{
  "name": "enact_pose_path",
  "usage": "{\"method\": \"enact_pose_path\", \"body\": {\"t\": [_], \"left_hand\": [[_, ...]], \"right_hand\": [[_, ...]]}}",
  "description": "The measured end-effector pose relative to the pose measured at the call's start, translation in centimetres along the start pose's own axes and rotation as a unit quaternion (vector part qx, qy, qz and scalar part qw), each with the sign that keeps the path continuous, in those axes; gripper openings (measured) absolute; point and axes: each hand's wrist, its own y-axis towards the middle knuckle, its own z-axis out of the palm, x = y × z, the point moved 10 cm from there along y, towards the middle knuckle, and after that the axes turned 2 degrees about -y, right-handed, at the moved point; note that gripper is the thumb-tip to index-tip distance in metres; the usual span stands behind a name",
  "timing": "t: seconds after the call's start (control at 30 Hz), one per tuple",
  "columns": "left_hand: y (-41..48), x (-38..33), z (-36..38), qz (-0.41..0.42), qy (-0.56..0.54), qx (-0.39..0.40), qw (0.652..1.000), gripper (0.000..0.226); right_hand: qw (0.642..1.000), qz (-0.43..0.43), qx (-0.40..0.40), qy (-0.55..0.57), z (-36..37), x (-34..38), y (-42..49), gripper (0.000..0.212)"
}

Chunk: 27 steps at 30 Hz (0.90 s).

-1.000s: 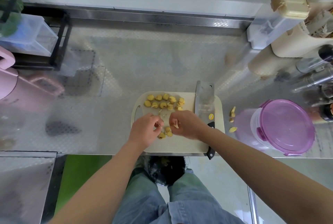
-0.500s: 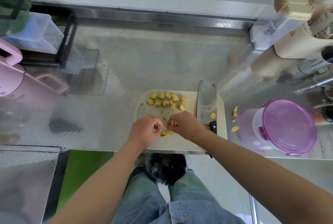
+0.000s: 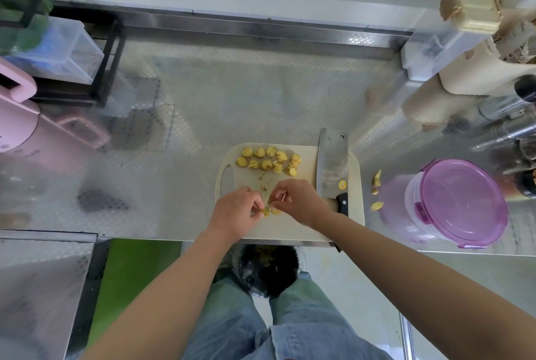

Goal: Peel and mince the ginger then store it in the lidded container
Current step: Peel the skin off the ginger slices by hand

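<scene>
Left hand (image 3: 235,210) and right hand (image 3: 297,200), fingers curled, pinch a ginger piece (image 3: 275,211) between them; the cleaver (image 3: 333,165) lies at two o'clock, handle toward the right hand.

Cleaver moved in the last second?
No. The cleaver lies along the right side of the cutting board exactly as before; only the camera shifted slightly.
</scene>
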Motion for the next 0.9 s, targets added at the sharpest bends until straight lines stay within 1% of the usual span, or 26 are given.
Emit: {"method": "enact_pose_path", "body": {"t": [0.03, 0.1, 0.2, 0.3, 0.33, 0.4, 0.47, 0.53, 0.63, 0.7, 0.77, 0.83, 0.9], "left_hand": [[0.0, -0.1, 0.0, 0.002, 0.003, 0.001, 1.000, 0.015], [-0.1, -0.3, 0.1, 0.010, 0.020, 0.004, 1.000, 0.020], [-0.2, -0.3, 0.2, 0.015, 0.026, 0.006, 1.000, 0.017], [-0.2, 0.0, 0.4, -0.007, 0.005, 0.016, 1.000, 0.012], [-0.1, 0.4, 0.3, -0.027, -0.017, 0.011, 0.999, 0.011], [0.0, 1.6, -0.1, -0.086, -0.095, -0.011, 0.992, 0.011], [0.0, 2.7, -0.2, -0.140, -0.189, -0.033, 0.971, 0.012], [-0.1, 2.9, -0.1, -0.167, -0.263, -0.033, 0.950, 0.010], [0.0, 2.7, 0.1, -0.189, -0.354, -0.022, 0.916, 0.010], [0.1, 2.4, 0.4, -0.194, -0.388, -0.011, 0.901, 0.012], [0.3, 2.0, 0.4, -0.191, -0.405, -0.008, 0.894, 0.012], [0.5, 1.3, 0.4, -0.178, -0.403, -0.005, 0.898, 0.010], [0.8, 0.7, 0.6, -0.159, -0.387, -0.005, 0.908, 0.011]], "right_hand": [[1.000, 0.007, 0.010, 0.022, 0.1, -0.2, 0.0, 0.007], [0.999, 0.011, 0.031, 0.033, 0.4, -0.3, -0.1, 0.008], [0.998, 0.020, 0.042, 0.042, 0.6, -0.6, -0.3, 0.009], [0.997, 0.021, 0.039, 0.070, 0.4, -0.6, -0.4, 0.008], [0.996, 0.018, 0.043, 0.081, 0.4, -0.4, -0.5, 0.008], [0.994, 0.015, 0.048, 0.095, 0.4, -0.2, -0.5, 0.008], [0.993, 0.020, 0.043, 0.111, 0.4, -0.1, -0.4, 0.008], [0.990, 0.030, 0.026, 0.139, 0.1, -0.2, -0.3, 0.007], [0.981, 0.044, 0.008, 0.186, -0.3, -0.5, -0.2, 0.011], [0.978, 0.046, 0.004, 0.206, -0.5, -0.6, -0.4, 0.011], [0.975, 0.044, -0.011, 0.218, -1.0, -0.8, -0.5, 0.016], [0.973, 0.051, -0.027, 0.222, -1.5, -1.4, -0.7, 0.020], [0.976, 0.055, -0.025, 0.211, -1.6, -2.0, -0.8, 0.023]]}}
